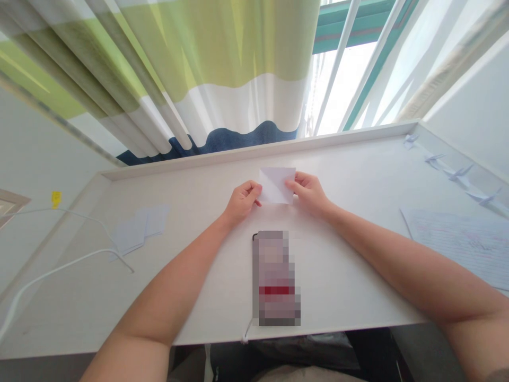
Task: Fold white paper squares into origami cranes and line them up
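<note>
The left hand (pixel 244 201) and right hand (pixel 310 193) pinch a white paper sheet (pixel 284 180) in narrow grip over the desk (pixel 199 183), and its diagonal crease (pixel 274 185) seems to call for one further fold.

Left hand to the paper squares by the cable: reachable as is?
Likely yes: nothing lies on the desk between the left hand and the paper squares, though it holds the white sheet.

We see strong daylight entering through the window (pixel 350 90) at upper right, its panes washed out by glare (the curtain (pixel 207 58) glows from behind). Shadows on the desk (pixel 338 276) stay faint. Wide-angle distortion bends the desk edges; the sheet of paper (pixel 277 185) at centre stays sharp, and a pixelated block (pixel 275 278) obscures one object.
</note>
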A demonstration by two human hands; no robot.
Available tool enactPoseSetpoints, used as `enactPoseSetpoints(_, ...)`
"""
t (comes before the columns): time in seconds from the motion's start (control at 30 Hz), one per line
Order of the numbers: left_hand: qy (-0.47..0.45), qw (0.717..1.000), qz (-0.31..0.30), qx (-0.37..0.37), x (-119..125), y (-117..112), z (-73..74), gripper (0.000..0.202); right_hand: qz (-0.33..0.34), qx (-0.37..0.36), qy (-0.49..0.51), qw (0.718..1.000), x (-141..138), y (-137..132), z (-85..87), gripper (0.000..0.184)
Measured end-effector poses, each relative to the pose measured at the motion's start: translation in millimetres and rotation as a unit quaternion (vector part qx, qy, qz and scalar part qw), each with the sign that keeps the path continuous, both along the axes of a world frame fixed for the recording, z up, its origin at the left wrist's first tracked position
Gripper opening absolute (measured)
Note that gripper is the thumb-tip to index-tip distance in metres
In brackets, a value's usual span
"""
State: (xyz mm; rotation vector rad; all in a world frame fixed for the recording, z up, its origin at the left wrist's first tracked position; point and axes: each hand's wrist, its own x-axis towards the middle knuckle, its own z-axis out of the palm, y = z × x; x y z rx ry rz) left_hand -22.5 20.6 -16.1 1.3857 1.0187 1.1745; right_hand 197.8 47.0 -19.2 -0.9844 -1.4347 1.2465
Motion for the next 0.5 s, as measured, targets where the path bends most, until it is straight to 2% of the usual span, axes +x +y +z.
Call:
enactPoseSetpoints(0.07,-0.006,1.000,0.009,-0.014,0.0,-0.8,0.7,0.052,0.003,-0.052,0.059,0.997,2.1,3.9,-0.1,0.023)
enactPoseSetpoints(0.17,-0.008,0.999,0.028,-0.028,-0.2,-0.4,0.8,0.048,0.031,-0.102,0.088,0.990,5.2,7.0,1.9,0.021)
enactPoseSetpoints(0.27,-0.010,0.999,0.034,-0.036,-0.5,0.8,0.0,0.044,0.058,-0.117,0.093,0.987,6.0,6.4,4.4,0.023)
enactPoseSetpoints(0.5,0.025,0.999,-0.008,-0.026,-0.7,0.1,-0.9,0.044,0.075,-0.128,0.086,0.985,5.7,4.0,6.5,0.033)
